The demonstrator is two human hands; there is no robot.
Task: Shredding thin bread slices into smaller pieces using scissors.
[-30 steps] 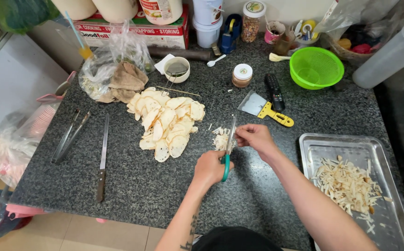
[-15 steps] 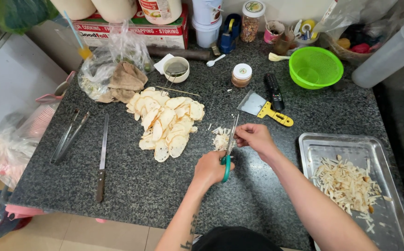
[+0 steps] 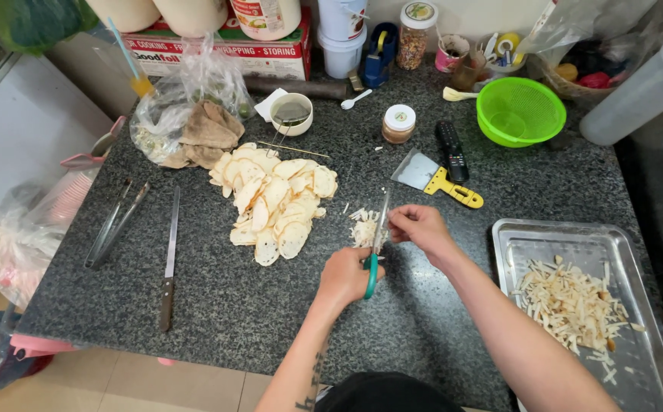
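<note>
My left hand [image 3: 343, 278] is shut on green-handled scissors [image 3: 375, 244], with the blades pointing away from me over the dark granite counter [image 3: 270, 320]. Beside the blade tips, my right hand [image 3: 419, 229] pinches a small pale slice against them; the piece is mostly hidden by my fingers. A small heap of cut strips [image 3: 360, 227] lies just left of the blades. Further left is a large pile of pale, thin slices [image 3: 274, 198]. A metal tray [image 3: 533, 240] at the right holds many cut strips [image 3: 571, 305].
A long knife [image 3: 170, 259] and metal tongs [image 3: 114, 225] lie at the left. A yellow-handled scraper [image 3: 438, 179], remote [image 3: 450, 145], small jar [image 3: 399, 123], cup [image 3: 292, 114], green colander [image 3: 520, 112] and plastic bag [image 3: 186, 114] stand behind. The counter's front edge is close to me.
Both hands stay almost in place at the scissors. The right hand has shifted slightly beside the blades; the piles have not visibly changed.
</note>
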